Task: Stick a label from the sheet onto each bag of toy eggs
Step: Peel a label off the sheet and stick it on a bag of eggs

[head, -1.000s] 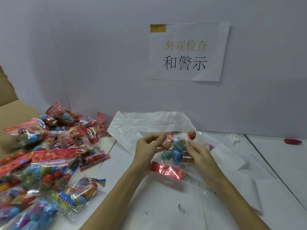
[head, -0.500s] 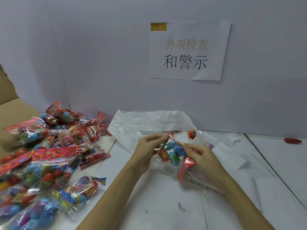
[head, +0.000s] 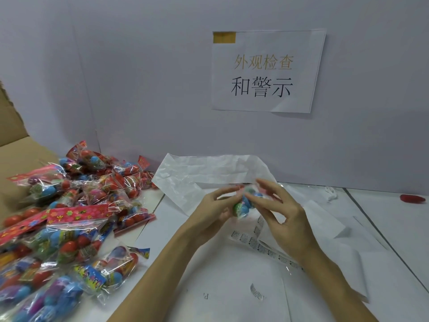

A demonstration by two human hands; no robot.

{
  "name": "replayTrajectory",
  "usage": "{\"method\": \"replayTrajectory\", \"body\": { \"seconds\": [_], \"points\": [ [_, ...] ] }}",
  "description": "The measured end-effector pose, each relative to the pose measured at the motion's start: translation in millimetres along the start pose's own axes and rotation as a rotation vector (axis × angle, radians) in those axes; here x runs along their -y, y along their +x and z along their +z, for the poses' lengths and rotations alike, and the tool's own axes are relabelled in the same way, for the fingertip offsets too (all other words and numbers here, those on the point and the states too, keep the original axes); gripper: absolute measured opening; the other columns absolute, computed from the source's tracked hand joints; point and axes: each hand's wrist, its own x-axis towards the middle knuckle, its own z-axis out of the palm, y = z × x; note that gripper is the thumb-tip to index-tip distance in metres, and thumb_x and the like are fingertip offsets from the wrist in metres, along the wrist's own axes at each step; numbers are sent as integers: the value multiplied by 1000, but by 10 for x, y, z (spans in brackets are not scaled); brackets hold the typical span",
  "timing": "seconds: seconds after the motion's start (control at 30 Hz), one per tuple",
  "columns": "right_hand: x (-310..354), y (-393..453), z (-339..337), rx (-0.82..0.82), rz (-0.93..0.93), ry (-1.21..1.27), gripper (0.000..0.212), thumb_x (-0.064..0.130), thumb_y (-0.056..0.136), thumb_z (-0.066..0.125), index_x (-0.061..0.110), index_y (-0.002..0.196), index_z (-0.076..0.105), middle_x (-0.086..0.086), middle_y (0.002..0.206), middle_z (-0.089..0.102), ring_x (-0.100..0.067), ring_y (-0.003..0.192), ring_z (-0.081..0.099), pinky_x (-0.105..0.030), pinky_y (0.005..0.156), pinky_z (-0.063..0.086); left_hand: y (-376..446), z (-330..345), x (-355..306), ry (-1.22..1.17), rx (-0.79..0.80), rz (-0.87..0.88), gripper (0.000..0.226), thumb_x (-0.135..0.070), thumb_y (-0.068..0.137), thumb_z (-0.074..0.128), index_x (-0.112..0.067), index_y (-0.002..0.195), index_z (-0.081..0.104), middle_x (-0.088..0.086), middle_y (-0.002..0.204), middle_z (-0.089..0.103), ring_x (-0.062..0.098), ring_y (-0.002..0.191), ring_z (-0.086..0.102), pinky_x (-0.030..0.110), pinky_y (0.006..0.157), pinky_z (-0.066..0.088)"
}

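Both hands meet over the middle of the table around one clear bag of toy eggs with green and blue eggs inside. My left hand grips the bag from the left with curled fingers. My right hand pinches it from the right, its other fingers spread above. Motion blur hides the bag's top edge. Under my right hand lies the label sheet, a clear strip printed with small warning labels. A loose label lies nearer to me on the white paper.
A large pile of egg bags with red headers covers the left of the table beside a cardboard box. Crumpled white backing paper lies behind the hands. A red object sits at far right. A printed sign hangs on the wall.
The bag has been turned and bunched between the hands, so its red header no longer shows. My right hand's fingers have spread and risen above the bag.
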Motion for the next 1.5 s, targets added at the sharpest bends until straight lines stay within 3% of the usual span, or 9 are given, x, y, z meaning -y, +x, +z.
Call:
{"method": "replayTrajectory", "body": {
  "seconds": [0.17, 0.3, 0.37, 0.53, 0.73, 1.0, 1.27, 1.43, 1.5],
  "points": [
    [24, -1, 72, -192, 412, 190, 75, 19, 92, 77, 32, 157, 40, 23, 147, 49, 14, 129, 50, -8, 101, 45, 29, 66, 15, -100, -121, 129, 67, -11, 72, 86, -10, 134, 65, 18, 127, 72, 29, 112, 74, 29, 87, 61],
    [-31, 22, 81, -32, 654, 719, 54, 37, 89, 74, 16, 137, 61, -5, 120, 77, -24, 106, 77, -31, 84, 64, 20, 120, 75, -85, -99, 169, 57, -12, 75, 86, -4, 128, 69, 17, 125, 73, 28, 111, 74, 29, 87, 60],
    [-46, 1, 92, 94, 629, 677, 39, 36, 93, 71, 23, 129, 65, -7, 106, 81, -32, 89, 79, -33, 72, 65, 20, 137, 107, -49, -73, 179, 50, -15, 81, 85, -5, 128, 70, 15, 121, 74, 24, 105, 75, 28, 86, 59],
    [-141, -21, 156, -22, 596, 623, 31, 39, 89, 70, 24, 116, 76, -13, 88, 79, -22, 69, 71, -30, 63, 59, 30, 81, 123, 219, -111, 240, 32, -23, 96, 76, -12, 125, 70, 16, 108, 72, 21, 87, 72, 34, 86, 61],
    [-203, -29, 134, -49, 577, 551, 19, 21, 101, 65, 19, 118, 75, -11, 84, 78, -20, 72, 73, -24, 64, 59, 37, 93, 183, 382, 5, 205, 41, -17, 97, 74, -24, 135, 60, 13, 121, 68, 32, 91, 75, 35, 82, 63],
    [-113, -28, 151, 30, 600, 556, 25, 12, 109, 51, 12, 123, 72, -10, 95, 81, -27, 82, 78, -27, 65, 60, 65, 96, 195, 229, -5, 126, 25, -17, 110, 48, -16, 130, 62, -2, 81, 69, 16, 71, 63, 26, 62, 51],
    [-129, -34, 146, 29, 597, 557, 25, 12, 108, 52, 12, 125, 72, -8, 93, 81, -27, 83, 79, -27, 65, 61, 41, 116, 191, 278, 1, 105, 32, -10, 104, 51, -20, 134, 56, 0, 92, 72, 13, 74, 64, 27, 63, 52],
    [-92, -54, 138, -80, 480, 269, 24, 22, 103, 63, 27, 125, 71, 6, 90, 79, -10, 83, 75, -21, 71, 61, 48, 140, 237, 593, -259, 260, 59, -44, 93, 75, -34, 140, 41, -4, 120, 59, 12, 95, 68, 20, 71, 57],
    [-42, -65, 162, -14, 373, 89, 37, 35, 98, 66, 36, 135, 62, 14, 106, 68, 0, 95, 67, -10, 77, 55, 57, 130, 235, 510, -195, 288, 46, -51, 95, 68, -30, 133, 53, 1, 121, 65, 17, 100, 71, 24, 77, 60]
  ]
}}
